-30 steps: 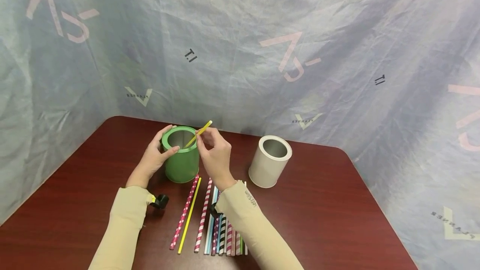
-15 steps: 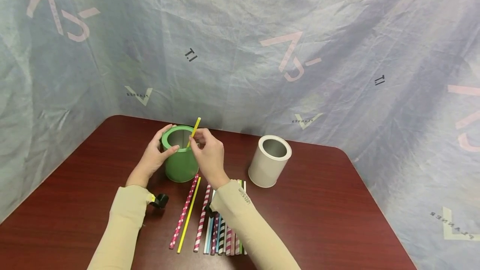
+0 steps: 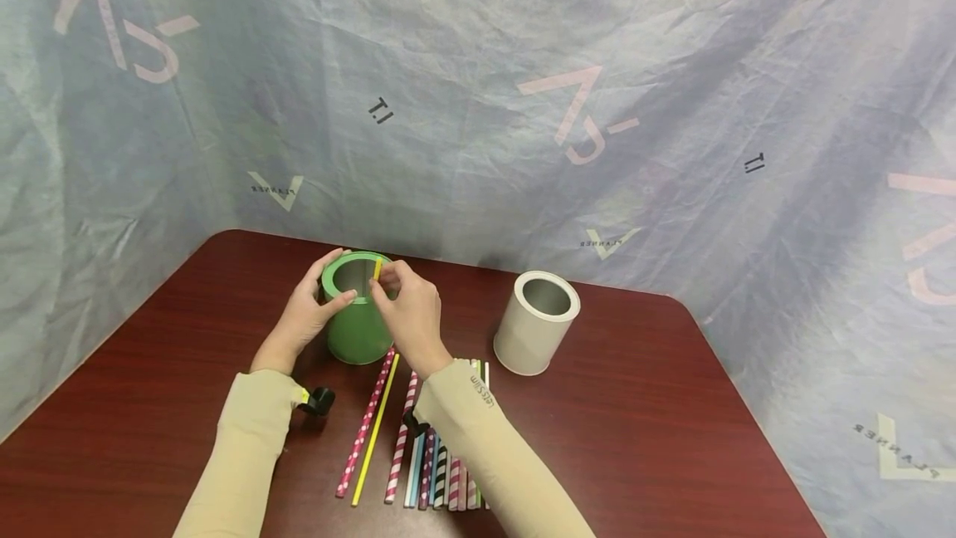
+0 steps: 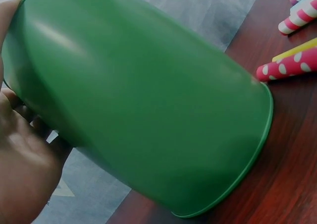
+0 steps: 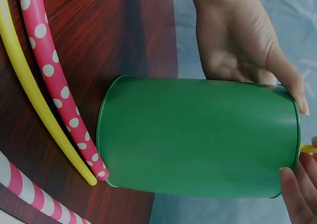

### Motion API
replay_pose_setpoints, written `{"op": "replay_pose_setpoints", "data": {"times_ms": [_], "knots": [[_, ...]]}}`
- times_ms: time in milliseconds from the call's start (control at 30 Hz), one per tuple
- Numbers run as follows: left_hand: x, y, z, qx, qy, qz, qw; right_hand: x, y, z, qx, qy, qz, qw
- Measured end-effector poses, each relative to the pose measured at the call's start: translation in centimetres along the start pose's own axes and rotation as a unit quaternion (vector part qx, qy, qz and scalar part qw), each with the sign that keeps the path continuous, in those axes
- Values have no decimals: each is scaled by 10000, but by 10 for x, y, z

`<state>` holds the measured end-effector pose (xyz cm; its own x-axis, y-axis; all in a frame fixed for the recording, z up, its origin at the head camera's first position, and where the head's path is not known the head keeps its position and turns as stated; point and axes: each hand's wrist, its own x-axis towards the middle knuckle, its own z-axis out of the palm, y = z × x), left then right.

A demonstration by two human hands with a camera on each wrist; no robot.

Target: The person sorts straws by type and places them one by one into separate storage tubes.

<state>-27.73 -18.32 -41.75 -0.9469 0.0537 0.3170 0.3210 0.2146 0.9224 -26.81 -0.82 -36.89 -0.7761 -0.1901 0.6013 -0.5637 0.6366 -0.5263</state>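
Head view: left hand (image 3: 302,318) curls round the green can (image 3: 358,318), thumb on the rim, can standing upright on the counter (image 3: 635,405). Right hand (image 3: 411,314) pinches a yellow straw (image 3: 377,270) at the can's near-right rim; only a short bit shows above the fingers (image 3: 390,282), lower end inside the can. Risk: straw looks to lean on the rim, so if let go off-centre it could tip out. Loose straws (image 3: 418,438) lie in a row just in front of the can, partly under the right forearm; a sleeve drag could roll or scatter them. White can (image 3: 538,322) stands well apart to the right, no bother.

Left wrist view: palm (image 4: 25,164) pressed on the can's wall (image 4: 148,100), grip looks firm. If it slackens, a push from the right hand may slide or tilt the can.

Right wrist view: yellow tip (image 5: 308,148) just peeks past the rim beside a fingertip (image 5: 297,189). Polka-dot straw (image 5: 59,85) and a yellow one (image 5: 34,100) touch the can's base, so any can shift would nudge them.
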Motion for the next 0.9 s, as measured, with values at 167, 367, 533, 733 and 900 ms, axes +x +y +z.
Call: {"op": "replay_pose_setpoints", "data": {"times_ms": [167,367,533,733,900], "knots": [[-1,-1,0,13,17,-33,10000,-1,0,0,20,6,-16,10000],[-2,-1,0,-2,-7,-42,10000,-2,2,-3,186,69,8,9998],[-2,-1,0,23,12,-31,10000,-5,4,-9,391,106,78,9992],[0,0,0,62,47,10,10000,-9,12,-18,527,244,81,9983],[0,-1,1,29,71,35,10000,-12,21,-26,700,297,97,9971]]}}
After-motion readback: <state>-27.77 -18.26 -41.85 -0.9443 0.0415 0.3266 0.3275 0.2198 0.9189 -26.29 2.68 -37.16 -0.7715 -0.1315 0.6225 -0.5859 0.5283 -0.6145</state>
